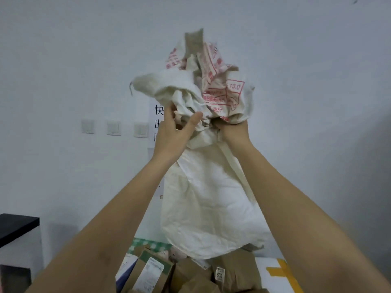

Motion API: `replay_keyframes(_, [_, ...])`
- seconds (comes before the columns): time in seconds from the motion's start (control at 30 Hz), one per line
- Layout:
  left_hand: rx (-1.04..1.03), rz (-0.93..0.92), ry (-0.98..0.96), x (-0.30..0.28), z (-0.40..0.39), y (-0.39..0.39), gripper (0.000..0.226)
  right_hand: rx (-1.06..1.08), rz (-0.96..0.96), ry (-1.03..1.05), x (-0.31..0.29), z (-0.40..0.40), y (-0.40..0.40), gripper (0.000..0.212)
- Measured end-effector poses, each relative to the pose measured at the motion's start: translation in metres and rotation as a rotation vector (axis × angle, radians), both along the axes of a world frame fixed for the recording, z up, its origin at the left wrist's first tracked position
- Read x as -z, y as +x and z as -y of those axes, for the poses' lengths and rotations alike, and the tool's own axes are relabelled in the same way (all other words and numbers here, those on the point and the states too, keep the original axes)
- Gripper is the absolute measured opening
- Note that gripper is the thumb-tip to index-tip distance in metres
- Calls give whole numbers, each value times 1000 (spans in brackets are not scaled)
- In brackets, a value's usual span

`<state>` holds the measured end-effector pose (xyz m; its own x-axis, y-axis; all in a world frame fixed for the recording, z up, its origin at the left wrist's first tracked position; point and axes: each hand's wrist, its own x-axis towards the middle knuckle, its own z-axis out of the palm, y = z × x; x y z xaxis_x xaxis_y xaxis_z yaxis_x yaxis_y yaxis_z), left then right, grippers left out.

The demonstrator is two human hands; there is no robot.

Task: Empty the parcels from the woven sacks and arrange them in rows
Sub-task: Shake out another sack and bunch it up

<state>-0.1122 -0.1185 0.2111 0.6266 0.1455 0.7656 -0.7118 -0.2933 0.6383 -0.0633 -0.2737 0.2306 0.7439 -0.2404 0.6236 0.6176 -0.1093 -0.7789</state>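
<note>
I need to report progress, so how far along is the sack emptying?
Done: parcels lie heaped below. In hand: both hands, left hand and right hand, grip the bunched white sack held up over them. Left: no rows are visible yet.

Both arms reach up, holding a white woven sack (209, 197) with red print against a pale wall. The left hand (171, 134) grips the bunched cloth, thumb spread; the right hand (232, 130) clutches the crumpled top. The sack's lower end hangs over brown parcels (232, 271) heaped below. Three wall switches (114, 127) sit at left.
</note>
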Motion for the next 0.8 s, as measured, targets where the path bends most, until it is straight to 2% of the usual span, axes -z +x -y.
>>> replay_keyframes(0.03, [-11, -19, 24, 0, -2, 4, 35, 14, -34, 31, 1, 3, 5, 26])
replay_keyframes(0.1, [-32, -65, 68, 2, -9, 11, 41, 29, -108, 95, 7, 8, 11, 25])
replay_keyframes(0.17, [-49, -72, 96, 8, -15, 16, 48, 13, -117, 188, 13, 13, 12, 18])
replay_keyframes(0.2, [-48, -71, 93, 11, -17, 16, 44, 7, -110, 222, 15, 15, 12, 18])
replay_keyframes(0.3, [-4, -111, 40, 17, -18, 16, 29, 9, -125, 245, 22, 23, 9, 21])
replay_keyframes(0.47, [9, -229, 18, 31, -19, 15, 36, -77, -93, 363, 25, 28, 2, 34])
replay_keyframes(0.57, [65, -289, -23, 41, -19, 13, 43, -52, -107, 394, 21, 32, -3, 29])
replay_keyframes(0.7, [163, -352, 61, 51, -22, 13, 52, -40, -95, 401, 20, 34, -11, 16])
replay_keyframes(0.8, [190, -413, 97, 59, -28, 18, 76, -42, -87, 393, 26, 34, -14, 18])
